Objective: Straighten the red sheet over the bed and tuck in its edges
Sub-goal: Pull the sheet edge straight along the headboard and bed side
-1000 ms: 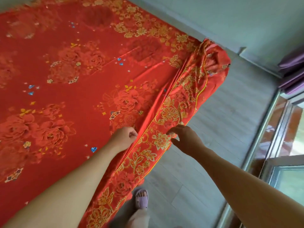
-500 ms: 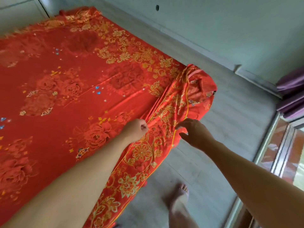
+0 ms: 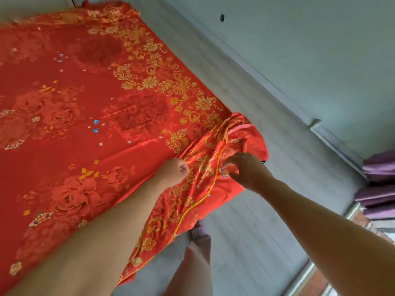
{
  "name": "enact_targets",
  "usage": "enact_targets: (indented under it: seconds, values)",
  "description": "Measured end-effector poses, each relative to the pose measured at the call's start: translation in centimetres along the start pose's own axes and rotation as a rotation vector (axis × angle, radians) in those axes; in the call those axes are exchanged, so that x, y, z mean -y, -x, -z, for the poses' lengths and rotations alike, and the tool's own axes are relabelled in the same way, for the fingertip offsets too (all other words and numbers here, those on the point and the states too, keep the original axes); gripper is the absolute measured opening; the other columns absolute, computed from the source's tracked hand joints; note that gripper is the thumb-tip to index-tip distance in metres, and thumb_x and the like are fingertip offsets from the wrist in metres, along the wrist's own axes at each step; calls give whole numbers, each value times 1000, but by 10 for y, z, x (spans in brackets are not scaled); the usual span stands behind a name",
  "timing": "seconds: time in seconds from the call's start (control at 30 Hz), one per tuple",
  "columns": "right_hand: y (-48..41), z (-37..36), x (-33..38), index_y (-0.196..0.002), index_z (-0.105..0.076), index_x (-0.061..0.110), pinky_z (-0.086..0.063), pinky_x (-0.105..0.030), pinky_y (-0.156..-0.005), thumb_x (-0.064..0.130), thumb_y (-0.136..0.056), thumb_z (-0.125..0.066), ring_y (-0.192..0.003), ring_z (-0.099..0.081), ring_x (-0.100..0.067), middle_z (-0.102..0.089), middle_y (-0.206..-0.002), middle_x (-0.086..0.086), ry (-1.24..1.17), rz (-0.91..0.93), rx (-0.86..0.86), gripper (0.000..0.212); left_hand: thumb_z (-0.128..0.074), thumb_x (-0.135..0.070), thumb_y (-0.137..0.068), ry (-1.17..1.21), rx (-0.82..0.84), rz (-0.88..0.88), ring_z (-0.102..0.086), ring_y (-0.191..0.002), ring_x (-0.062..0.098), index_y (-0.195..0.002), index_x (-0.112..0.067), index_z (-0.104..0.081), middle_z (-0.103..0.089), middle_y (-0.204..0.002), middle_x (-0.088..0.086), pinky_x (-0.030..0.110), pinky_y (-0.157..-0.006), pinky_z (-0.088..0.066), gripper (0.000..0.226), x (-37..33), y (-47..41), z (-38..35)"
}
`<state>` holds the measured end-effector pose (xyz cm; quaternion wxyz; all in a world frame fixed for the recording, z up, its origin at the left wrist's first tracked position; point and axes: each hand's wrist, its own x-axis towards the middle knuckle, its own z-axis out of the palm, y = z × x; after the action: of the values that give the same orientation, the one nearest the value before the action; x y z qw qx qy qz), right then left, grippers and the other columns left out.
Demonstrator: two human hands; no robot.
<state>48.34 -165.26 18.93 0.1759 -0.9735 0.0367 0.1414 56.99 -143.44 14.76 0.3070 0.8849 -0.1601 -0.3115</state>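
Purple curtains (image 3: 378, 184) hang right of the bunched red sheet (image 3: 89, 129).

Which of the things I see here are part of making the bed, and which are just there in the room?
Part of the job:
- red sheet, its edge hanging loose at the near side
- bunched corner
- left hand, fist closed on the sheet's edge
- right hand, fingers on the hanging fabric

Just there:
- purple curtains
- grey floor
- wall
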Motion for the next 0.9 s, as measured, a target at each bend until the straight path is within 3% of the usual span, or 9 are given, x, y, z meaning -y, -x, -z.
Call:
enact_targets:
  seconds: [0.5,0.63,0.73,0.9]
  values:
    - [-185,32,-61,-109,-63,28,-50,-45,-93,13,-77,-63,-112,-58,-23,-65,-117,-2,222,336,338,36,-56,-16,-92,124,-82,283,-65,-102,23,-103,-8,-68,-71,-110,8,31,-86,-49,18,-29,-125,-4]
    - [-232,9,-64,-114,-61,28,-51,-43,-92,12,-77,-65,-112,-58,-22,-64,-121,-2,332,536,430,41,-59,-10,-88,196,-206,421,-68,-99,23,-104,-4,-70,-72,-109,13,33,-89,-51,20,-13,-143,-21]
    - [-259,-18,-88,-118,-59,28,-50,-39,-91,19,-79,-68,-112,-58,-23,-64,-122,-1,457,722,544,41,-57,-11,-87,245,-289,572,-66,-102,24,-103,-5,-69,-71,-110,11,35,-92,-51,21,-7,-156,-63]
    - [-284,-45,-165,-120,-55,30,-50,-37,-88,23,-75,-70,-112,-58,-28,-61,-123,-6,679,926,677,48,-66,-20,-81,303,-275,735,-63,-107,27,-106,-7,-65,-69,-112,12,36,-95,-47,28,-20,-179,-161]
